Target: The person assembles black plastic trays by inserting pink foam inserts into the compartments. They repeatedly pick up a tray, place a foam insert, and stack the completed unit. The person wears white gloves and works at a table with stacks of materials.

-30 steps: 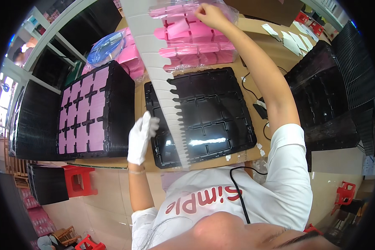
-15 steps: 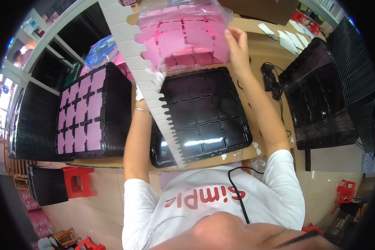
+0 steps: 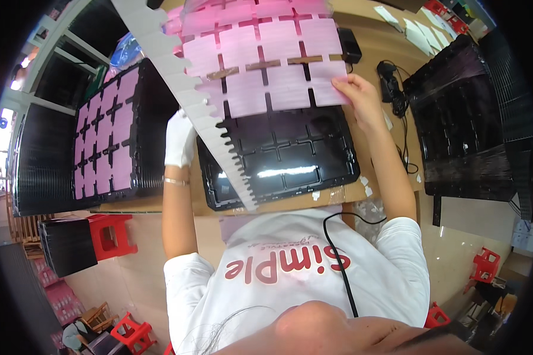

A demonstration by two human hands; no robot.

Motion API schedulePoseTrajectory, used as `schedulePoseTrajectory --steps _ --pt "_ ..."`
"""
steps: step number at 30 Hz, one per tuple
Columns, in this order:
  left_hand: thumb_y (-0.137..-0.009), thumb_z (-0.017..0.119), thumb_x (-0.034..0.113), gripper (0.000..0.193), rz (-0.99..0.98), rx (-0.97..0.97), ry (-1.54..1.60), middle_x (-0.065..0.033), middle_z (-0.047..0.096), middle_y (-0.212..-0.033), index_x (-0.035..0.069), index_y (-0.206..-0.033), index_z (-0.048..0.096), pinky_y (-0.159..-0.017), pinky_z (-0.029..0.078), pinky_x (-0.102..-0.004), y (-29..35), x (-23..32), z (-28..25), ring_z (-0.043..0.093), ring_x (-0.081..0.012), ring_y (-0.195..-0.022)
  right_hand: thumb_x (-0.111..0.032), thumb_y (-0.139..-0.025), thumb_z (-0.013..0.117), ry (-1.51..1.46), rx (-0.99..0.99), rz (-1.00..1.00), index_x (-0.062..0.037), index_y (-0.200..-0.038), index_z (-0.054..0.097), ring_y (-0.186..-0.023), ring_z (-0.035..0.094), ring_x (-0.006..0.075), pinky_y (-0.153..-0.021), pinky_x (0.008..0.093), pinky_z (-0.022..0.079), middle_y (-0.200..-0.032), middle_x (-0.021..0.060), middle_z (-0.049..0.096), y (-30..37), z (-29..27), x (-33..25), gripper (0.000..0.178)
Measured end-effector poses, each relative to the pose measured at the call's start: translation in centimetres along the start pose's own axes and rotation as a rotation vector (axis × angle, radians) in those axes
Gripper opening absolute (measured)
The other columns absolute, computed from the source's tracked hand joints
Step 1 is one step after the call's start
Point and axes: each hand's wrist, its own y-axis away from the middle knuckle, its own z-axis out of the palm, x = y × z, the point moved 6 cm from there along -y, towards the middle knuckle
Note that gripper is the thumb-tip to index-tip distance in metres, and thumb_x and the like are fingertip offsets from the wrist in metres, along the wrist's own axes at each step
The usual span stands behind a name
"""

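A pink foam sheet (image 3: 266, 56), cut into a grid of square pads, hangs lifted over a black compartment tray (image 3: 281, 160) on the cardboard-covered table. My right hand (image 3: 355, 97) is bare and pinches the sheet's lower right corner. My left hand (image 3: 179, 142) wears a white glove and is at the sheet's left side, partly hidden behind a white notched strip (image 3: 210, 118) that runs diagonally across the view. I cannot tell if the left hand grips the sheet.
A stack of black trays (image 3: 109, 133) topped with pink pads stands at the left. More black tray stacks (image 3: 474, 118) stand at the right. A black cable and device (image 3: 391, 83) lie beside the right arm. Red stools (image 3: 106, 234) stand on the floor.
The pink sheet has come down from the far stack toward me, over the black tray. My gloved left hand rose from the tray's near edge to the sheet's left side.
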Motion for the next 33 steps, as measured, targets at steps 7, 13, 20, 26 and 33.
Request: schedulePoseTrajectory --steps 7,13,20,26,33 --pt "-0.089 0.067 0.033 0.036 -0.187 0.063 -0.594 -0.0027 0.062 -0.064 0.0 -0.075 0.062 -0.062 0.045 -0.0246 9.8 -4.3 -2.6 0.052 -0.0068 -0.06 -0.009 -0.08 0.074 0.341 0.082 -0.005 0.0006 -0.108 0.058 -0.061 0.044 0.0017 -0.055 0.0183 0.034 -0.075 -0.0023 0.061 10.0 -1.5 4.9 0.034" --pt "-0.084 0.069 0.048 0.047 -0.299 0.14 -0.849 -0.0072 0.059 -0.059 0.003 -0.074 0.063 -0.061 0.046 -0.0305 13.3 -5.2 -3.2 0.051 -0.0164 -0.056 -0.009 -0.08 0.074 0.519 0.15 -0.063 -0.001 -0.117 0.054 -0.059 0.041 0.0048 -0.055 0.0207 0.034 -0.069 -0.0032 0.054 13.7 -1.5 6.0 0.043" --pt "-0.083 0.065 0.056 0.051 -0.242 0.096 -1.082 -0.0141 0.062 -0.062 0.006 -0.072 0.065 -0.064 0.05 -0.0376 12.7 -4.3 -2.6 0.062 -0.0296 -0.063 -0.009 -0.078 0.075 0.635 0.224 -0.107 -0.0015 -0.119 0.054 -0.058 0.041 0.0066 -0.056 0.022 0.038 -0.07 -0.0019 0.054 13.8 -2.0 5.4 0.047" --pt "-0.079 0.071 0.052 0.045 -0.199 0.091 -1.203 -0.0124 0.067 -0.074 0.007 -0.083 0.066 -0.068 0.052 -0.0397 13.2 -2.8 -1.9 0.065 -0.03 -0.071 -0.011 -0.077 0.075 0.682 0.19 -0.053 -0.0026 -0.116 0.057 -0.057 0.046 0.0103 -0.055 0.0252 0.041 -0.069 0.0007 0.053 13.7 -2.0 5.2 0.044" --pt "-0.087 0.066 0.027 0.041 0.465 0.175 -1.228 -0.0174 0.062 -0.114 0.003 -0.12 0.056 -0.08 0.052 -0.042 8.9 3.2 1.2 0.061 -0.0352 -0.093 -0.019 -0.088 0.064 1.336 0.31 -0.553 -0.0024 -0.111 0.059 -0.082 0.061 0.0361 -0.072 0.0444 0.048 -0.086 0.0168 0.063 8.7 -0.9 -1.5 0.029"
